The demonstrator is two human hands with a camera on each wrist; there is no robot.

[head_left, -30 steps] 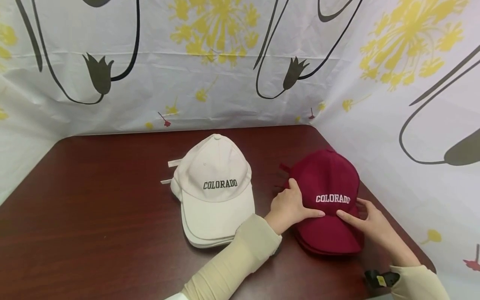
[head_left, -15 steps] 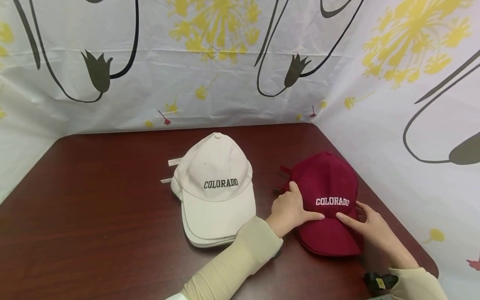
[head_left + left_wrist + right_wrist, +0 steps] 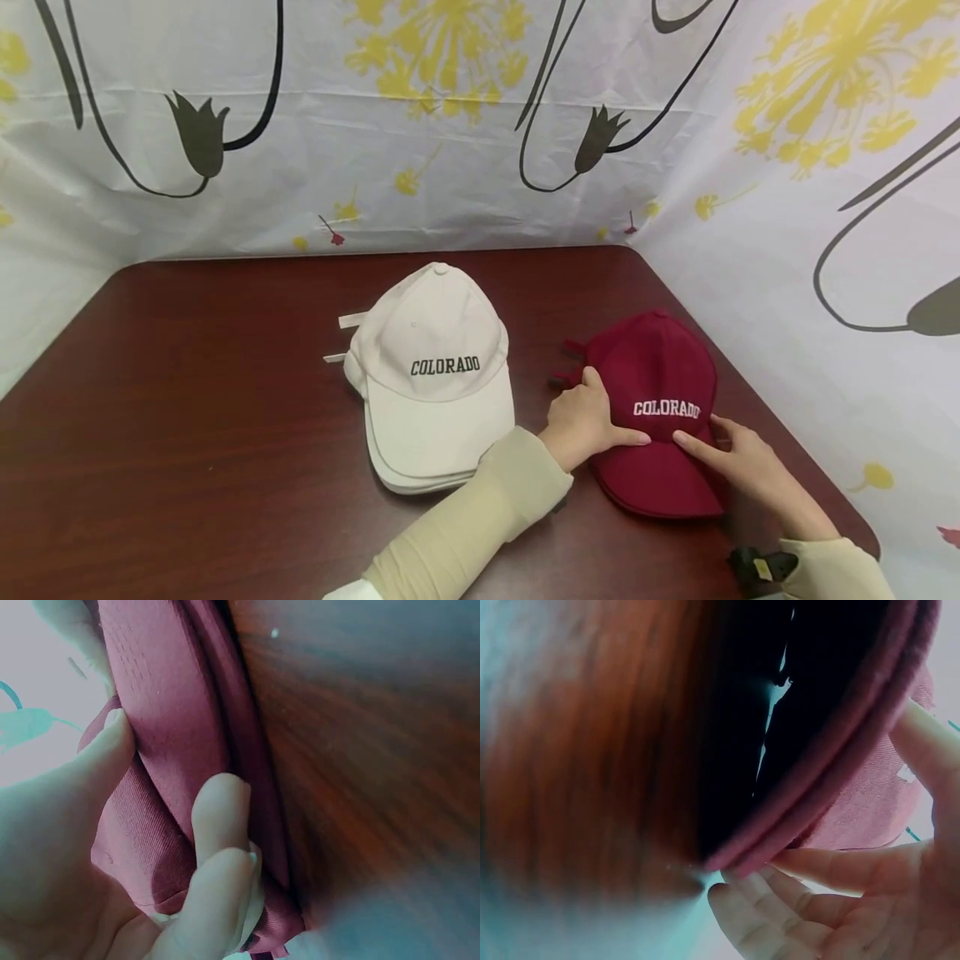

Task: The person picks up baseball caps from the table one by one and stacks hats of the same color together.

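Note:
At the right of the table, a maroon baseball cap (image 3: 660, 367) with white COLORADO lettering sits over another maroon cap. Two brim edges (image 3: 832, 757) show one above the other in the right wrist view. My left hand (image 3: 581, 421) holds the cap's left side, thumb along the seam above the brim. In the left wrist view its curled fingers (image 3: 221, 817) press against the side of the brims. My right hand (image 3: 750, 467) grips the right side, thumb on the brim's base and fingers at its edge. Both thumb tips point toward each other below the lettering.
Left of the maroon caps stands a stack of cream baseball caps (image 3: 442, 358) with dark COLORADO lettering, its straps pointing left. My left forearm passes close by their brims. The dark red-brown table (image 3: 187, 400) meets a white patterned sheet (image 3: 450, 183) behind and at the right.
The upper maroon cap has shifted slightly toward me, with both hands moving along on it. Its brim now covers more of the one below. The cream caps have stayed put.

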